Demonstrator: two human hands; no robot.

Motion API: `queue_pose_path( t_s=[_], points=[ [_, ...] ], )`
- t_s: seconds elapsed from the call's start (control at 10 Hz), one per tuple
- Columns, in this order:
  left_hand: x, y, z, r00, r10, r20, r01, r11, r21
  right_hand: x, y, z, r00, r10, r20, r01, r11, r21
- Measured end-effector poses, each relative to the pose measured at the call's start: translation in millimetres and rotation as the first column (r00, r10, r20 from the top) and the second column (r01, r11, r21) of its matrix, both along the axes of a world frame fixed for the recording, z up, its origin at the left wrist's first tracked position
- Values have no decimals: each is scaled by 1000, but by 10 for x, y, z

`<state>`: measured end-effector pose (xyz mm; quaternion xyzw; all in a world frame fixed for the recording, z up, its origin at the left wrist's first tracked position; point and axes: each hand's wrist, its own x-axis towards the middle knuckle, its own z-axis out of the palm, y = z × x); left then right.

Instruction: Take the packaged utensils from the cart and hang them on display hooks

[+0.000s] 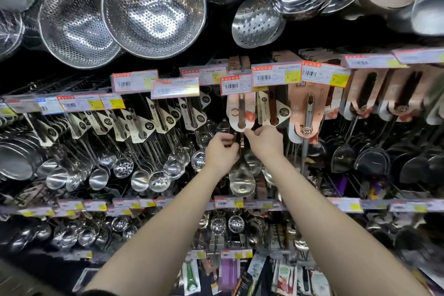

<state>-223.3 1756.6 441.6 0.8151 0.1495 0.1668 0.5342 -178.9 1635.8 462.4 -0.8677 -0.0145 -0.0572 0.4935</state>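
Note:
Both my arms reach up to the middle row of a utensil display. My left hand (pixel 222 151) and my right hand (pixel 264 140) pinch the handle of a steel spoon (pixel 241 179) that hangs below them, bowl down. Just above my fingers a carded utensil with a pink and white card (pixel 234 113) hangs on a hook under a red price tag (pixel 234 84). Whether the spoon I hold belongs to that card or sits on the hook, I cannot tell. The cart is out of view.
Carded ladles and skimmers (pixel 158 175) hang left of my hands, black spatulas (pixel 370 158) to the right. Large steel colanders (pixel 153 7) hang overhead. A price-tag rail (pixel 240 203) crosses below, with more utensils and packets (pixel 230 274) under it.

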Motion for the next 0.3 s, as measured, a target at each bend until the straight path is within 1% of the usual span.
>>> queue_pose_path(
  t_s=[0.1, 0.2, 0.3],
  points=[
    [-90, 61, 16, 999, -32, -15, 34, 985, 168, 19, -27, -55, 997, 56, -50, -58, 997, -50],
    [-249, 77, 24, 997, -81, -18, 82, 928, 365, -12, -36, -167, 992, 111, -59, -117, 988, -104],
    [-400, 52, 21, 994, -101, -31, 102, 842, 530, -70, -61, -247, 990, 134, -48, -140, 978, -157]
  ],
)
